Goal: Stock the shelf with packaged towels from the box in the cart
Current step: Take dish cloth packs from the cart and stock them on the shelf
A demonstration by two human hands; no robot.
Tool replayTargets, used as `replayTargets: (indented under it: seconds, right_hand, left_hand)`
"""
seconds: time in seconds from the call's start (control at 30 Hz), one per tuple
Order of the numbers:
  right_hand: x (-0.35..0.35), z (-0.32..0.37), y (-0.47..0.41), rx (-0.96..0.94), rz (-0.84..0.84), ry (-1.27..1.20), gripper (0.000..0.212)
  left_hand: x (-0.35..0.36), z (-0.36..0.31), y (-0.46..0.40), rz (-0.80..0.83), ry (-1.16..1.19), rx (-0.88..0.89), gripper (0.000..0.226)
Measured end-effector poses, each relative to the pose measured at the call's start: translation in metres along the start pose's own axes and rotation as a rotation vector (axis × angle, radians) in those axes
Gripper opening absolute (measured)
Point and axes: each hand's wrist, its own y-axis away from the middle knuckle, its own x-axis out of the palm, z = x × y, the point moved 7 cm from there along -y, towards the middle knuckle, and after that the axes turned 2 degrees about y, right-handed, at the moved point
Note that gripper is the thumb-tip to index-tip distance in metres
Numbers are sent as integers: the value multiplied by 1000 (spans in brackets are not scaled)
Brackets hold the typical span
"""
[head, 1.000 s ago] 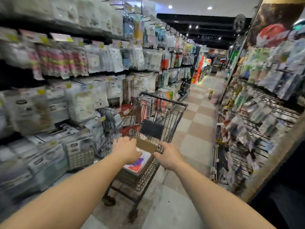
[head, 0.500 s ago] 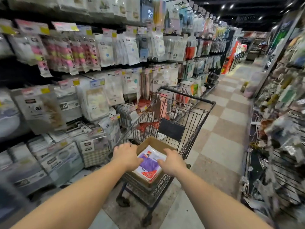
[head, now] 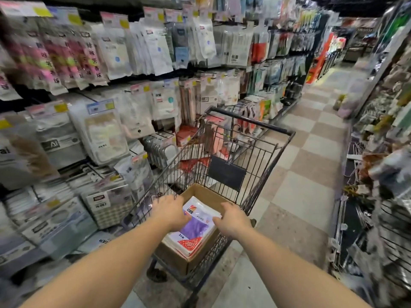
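At lower centre, a cardboard box (head: 178, 258) sits in the wire shopping cart (head: 251, 174), holding a stack of packaged towels (head: 195, 227). The left hand (head: 170, 211) and right hand (head: 232, 220) press its two sides, fingers seemingly curled onto the top pack. The shelf (head: 106, 103) of hanging packets fills the frame's left.

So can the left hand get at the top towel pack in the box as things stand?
Probably yes. The left hand already rests on the left edge of the top towel pack, the box is open, and nothing covers the pack.
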Motion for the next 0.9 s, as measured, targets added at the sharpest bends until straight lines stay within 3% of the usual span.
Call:
replayTargets:
  seconds: [0.23, 0.57, 0.9]
  right_hand:
    - [13, -19, -44, 83, 32, -58, 65]
    - [52, -25, -127, 322, 75, -164, 50]
    - [157, -18, -198, 532, 227, -278, 51]
  left_hand:
    - [29, 13, -55, 91, -14, -4, 63]
    - [81, 49, -188, 277, -62, 112, 59]
    - [162, 80, -276, 487, -45, 242, 60]
